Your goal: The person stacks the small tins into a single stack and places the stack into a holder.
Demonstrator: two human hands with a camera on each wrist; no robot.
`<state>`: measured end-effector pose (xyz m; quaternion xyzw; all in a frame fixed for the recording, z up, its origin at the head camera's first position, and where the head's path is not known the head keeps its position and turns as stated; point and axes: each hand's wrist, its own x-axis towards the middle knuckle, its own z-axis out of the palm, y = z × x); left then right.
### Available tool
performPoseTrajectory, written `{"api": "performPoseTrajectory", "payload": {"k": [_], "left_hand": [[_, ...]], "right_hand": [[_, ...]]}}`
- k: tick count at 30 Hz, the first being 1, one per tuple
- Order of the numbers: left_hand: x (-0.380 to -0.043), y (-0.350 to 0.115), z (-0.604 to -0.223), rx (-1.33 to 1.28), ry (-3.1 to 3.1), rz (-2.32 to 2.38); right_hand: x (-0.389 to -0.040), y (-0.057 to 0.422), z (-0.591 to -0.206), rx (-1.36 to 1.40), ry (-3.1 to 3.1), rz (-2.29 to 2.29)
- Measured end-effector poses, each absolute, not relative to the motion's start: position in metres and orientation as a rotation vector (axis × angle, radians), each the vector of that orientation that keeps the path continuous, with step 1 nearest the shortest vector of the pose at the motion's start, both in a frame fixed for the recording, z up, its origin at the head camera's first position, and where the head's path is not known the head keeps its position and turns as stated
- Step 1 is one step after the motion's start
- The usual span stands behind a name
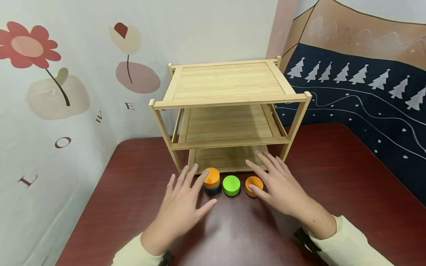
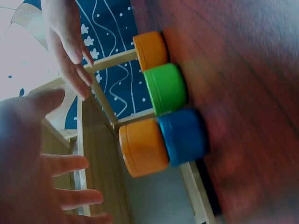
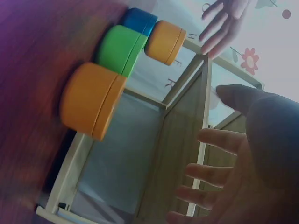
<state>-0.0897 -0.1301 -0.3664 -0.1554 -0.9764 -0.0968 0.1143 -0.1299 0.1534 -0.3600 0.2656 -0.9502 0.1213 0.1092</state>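
Note:
Four-legged shelving aside, the small round pots stand in a row at its front. On the left, an orange pot (image 1: 212, 178) sits on a blue pot (image 2: 183, 136). A green pot (image 1: 231, 185) stands in the middle, with a second orange pot (image 3: 92, 100) on the right. My left hand (image 1: 181, 207) hovers beside the stacked pair, fingers spread; the left wrist view shows a gap between them. Over the right orange pot, my right hand (image 1: 283, 188) is held with spread fingers, apart from the pot in the right wrist view. Neither hand holds anything.
A three-tier wooden shelf (image 1: 229, 83) stands just behind the pots on a dark red table (image 1: 133, 207). Printed cloth or wall covering (image 1: 83, 37) closes in the left, back and right sides.

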Motion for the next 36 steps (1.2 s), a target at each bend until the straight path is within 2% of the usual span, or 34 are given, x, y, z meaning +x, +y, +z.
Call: {"api": "performPoseTrajectory", "payload": {"k": [19, 36], "left_hand": [[-0.125, -0.123, -0.386, -0.42, -2.567, -0.687], [-0.125, -0.132, -0.401, -0.357, -2.719, -0.833]], "right_hand": [[-0.133, 0.152, -0.376, 0.855, -2.635, 0.48], [-0.138, 0.153, -0.385, 0.884, -2.663, 0.41]]}}
